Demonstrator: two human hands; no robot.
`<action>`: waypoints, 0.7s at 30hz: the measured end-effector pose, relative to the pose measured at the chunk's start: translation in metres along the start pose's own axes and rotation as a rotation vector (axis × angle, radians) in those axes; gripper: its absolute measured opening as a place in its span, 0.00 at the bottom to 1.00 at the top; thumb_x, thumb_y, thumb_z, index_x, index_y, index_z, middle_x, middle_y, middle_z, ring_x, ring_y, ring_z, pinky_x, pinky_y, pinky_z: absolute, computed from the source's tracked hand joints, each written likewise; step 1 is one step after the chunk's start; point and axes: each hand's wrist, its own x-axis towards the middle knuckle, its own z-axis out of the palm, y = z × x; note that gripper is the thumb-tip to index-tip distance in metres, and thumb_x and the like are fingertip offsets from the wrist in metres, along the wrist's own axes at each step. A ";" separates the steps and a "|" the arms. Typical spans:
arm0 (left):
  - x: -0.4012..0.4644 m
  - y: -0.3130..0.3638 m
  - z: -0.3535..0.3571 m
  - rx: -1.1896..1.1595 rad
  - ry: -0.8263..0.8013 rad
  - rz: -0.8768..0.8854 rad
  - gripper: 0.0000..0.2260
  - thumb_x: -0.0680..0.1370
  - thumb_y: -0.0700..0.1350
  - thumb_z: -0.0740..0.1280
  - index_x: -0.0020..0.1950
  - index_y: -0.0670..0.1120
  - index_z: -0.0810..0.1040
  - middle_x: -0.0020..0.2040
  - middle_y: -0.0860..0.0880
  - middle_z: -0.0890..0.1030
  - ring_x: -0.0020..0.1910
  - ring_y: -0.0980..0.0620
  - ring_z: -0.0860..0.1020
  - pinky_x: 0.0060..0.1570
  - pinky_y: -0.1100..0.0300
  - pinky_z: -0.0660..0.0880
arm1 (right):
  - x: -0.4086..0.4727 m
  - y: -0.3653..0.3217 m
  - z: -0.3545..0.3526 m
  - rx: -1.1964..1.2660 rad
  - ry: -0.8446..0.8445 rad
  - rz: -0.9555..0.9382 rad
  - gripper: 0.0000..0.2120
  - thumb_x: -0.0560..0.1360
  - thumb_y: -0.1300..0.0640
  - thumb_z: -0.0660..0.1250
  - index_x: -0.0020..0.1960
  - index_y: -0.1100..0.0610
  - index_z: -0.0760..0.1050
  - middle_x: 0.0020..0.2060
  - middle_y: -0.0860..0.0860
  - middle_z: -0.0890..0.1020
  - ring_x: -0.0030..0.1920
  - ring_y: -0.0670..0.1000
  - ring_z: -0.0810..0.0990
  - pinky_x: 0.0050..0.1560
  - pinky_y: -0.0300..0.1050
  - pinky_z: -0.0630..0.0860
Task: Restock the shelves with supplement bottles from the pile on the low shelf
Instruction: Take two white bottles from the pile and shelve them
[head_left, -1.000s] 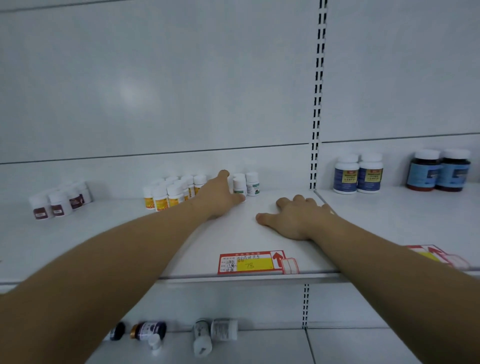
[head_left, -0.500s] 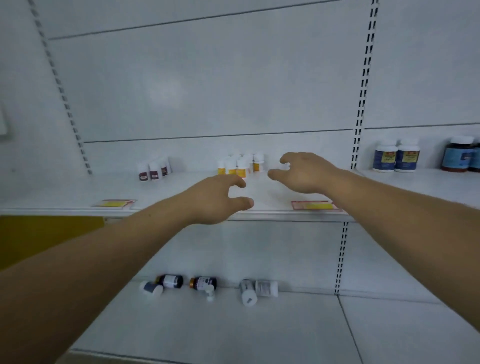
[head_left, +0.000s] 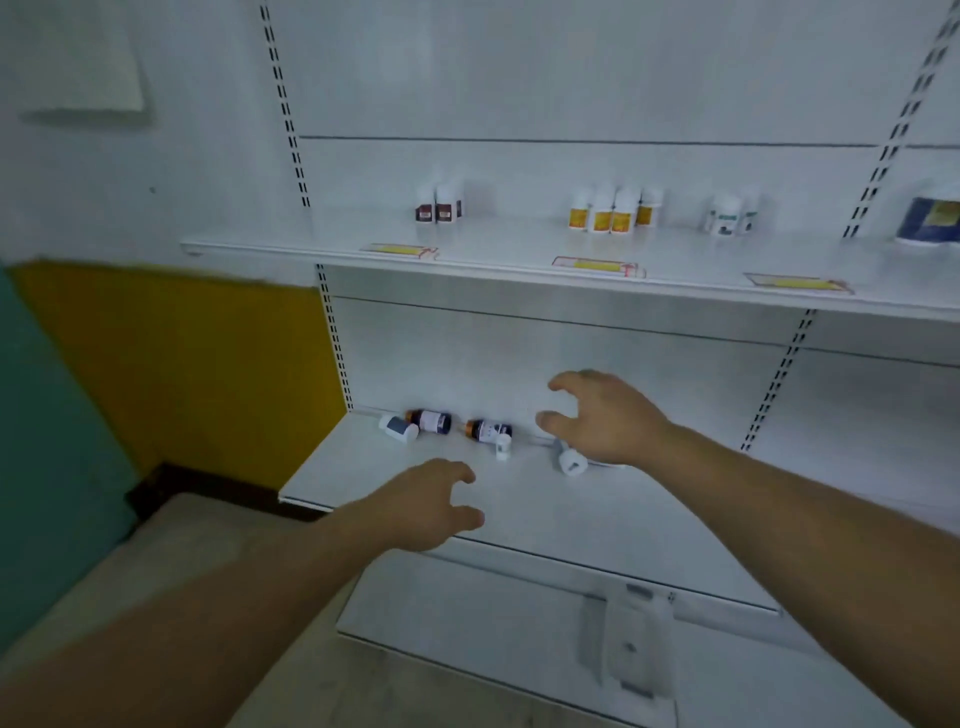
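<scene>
Both the left hand (head_left: 426, 504) and right hand (head_left: 602, 421) hover empty, fingers loosely spread, over blurry, seemingly plastic cylindrical bottles (head_left: 488, 430).

My left hand (head_left: 426, 504) at lower centre and right hand (head_left: 608, 415) above it hover with loosely curled, empty fingers

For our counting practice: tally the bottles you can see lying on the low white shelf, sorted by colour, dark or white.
Dark bottles with white labels: 2
White plastic bottles: 3
Total: 5; the right hand may hide more.
</scene>
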 end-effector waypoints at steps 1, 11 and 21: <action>0.008 -0.008 0.010 -0.012 -0.019 -0.015 0.27 0.75 0.57 0.66 0.71 0.52 0.64 0.73 0.51 0.64 0.67 0.53 0.66 0.60 0.64 0.62 | 0.001 0.012 0.012 0.004 -0.038 0.045 0.28 0.75 0.39 0.62 0.71 0.50 0.65 0.68 0.52 0.70 0.66 0.53 0.68 0.62 0.46 0.66; 0.160 -0.041 0.059 -0.040 -0.144 -0.149 0.28 0.76 0.55 0.66 0.73 0.48 0.62 0.72 0.46 0.63 0.66 0.48 0.68 0.63 0.59 0.66 | 0.064 0.140 0.107 0.055 -0.194 0.252 0.25 0.76 0.44 0.64 0.65 0.58 0.69 0.58 0.57 0.76 0.56 0.56 0.75 0.46 0.41 0.64; 0.297 -0.084 0.083 -0.040 -0.076 -0.152 0.32 0.76 0.54 0.67 0.75 0.48 0.57 0.74 0.44 0.60 0.68 0.45 0.66 0.64 0.55 0.65 | 0.155 0.178 0.193 0.053 -0.273 0.304 0.32 0.74 0.41 0.64 0.73 0.54 0.62 0.68 0.56 0.69 0.67 0.57 0.68 0.64 0.49 0.68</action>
